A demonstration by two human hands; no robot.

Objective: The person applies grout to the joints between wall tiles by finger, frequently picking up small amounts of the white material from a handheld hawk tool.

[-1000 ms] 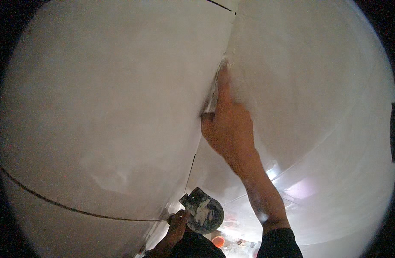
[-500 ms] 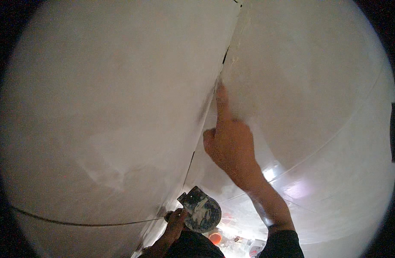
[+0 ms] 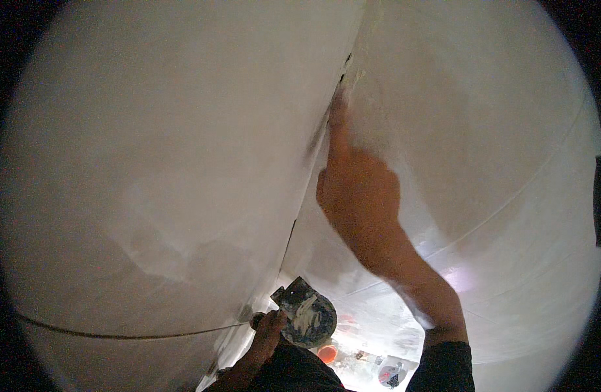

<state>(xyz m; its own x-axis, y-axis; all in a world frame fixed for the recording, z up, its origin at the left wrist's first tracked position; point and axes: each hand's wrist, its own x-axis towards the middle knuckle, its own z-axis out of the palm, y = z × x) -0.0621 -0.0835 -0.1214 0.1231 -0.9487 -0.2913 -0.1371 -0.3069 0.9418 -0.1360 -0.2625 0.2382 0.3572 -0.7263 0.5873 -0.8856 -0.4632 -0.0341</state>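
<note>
My right hand (image 3: 362,186) reaches up along the corner joint (image 3: 288,243) between two pale wall surfaces. Its index finger is stretched out, and the blurred tip touches the joint just below some dark gaps (image 3: 342,78). The other fingers are curled in, and nothing shows in that hand. Low in the view, my left hand (image 3: 269,332) grips the edge of a dark, round-ended pan (image 3: 311,320) smeared with whitish paste. The pan is close to the joint, below my right forearm.
A thin cord or hose-like line (image 3: 130,337) runs across the left wall to a small round fitting (image 3: 256,320) beside my left hand. Far below, on a brightly lit floor, stand an orange bucket (image 3: 327,354) and a whitish bucket (image 3: 392,374) with things in it.
My right hand has moved upward along the joint, its fingertip now nearer the dark gaps. My left hand and the pan have hardly moved.
</note>
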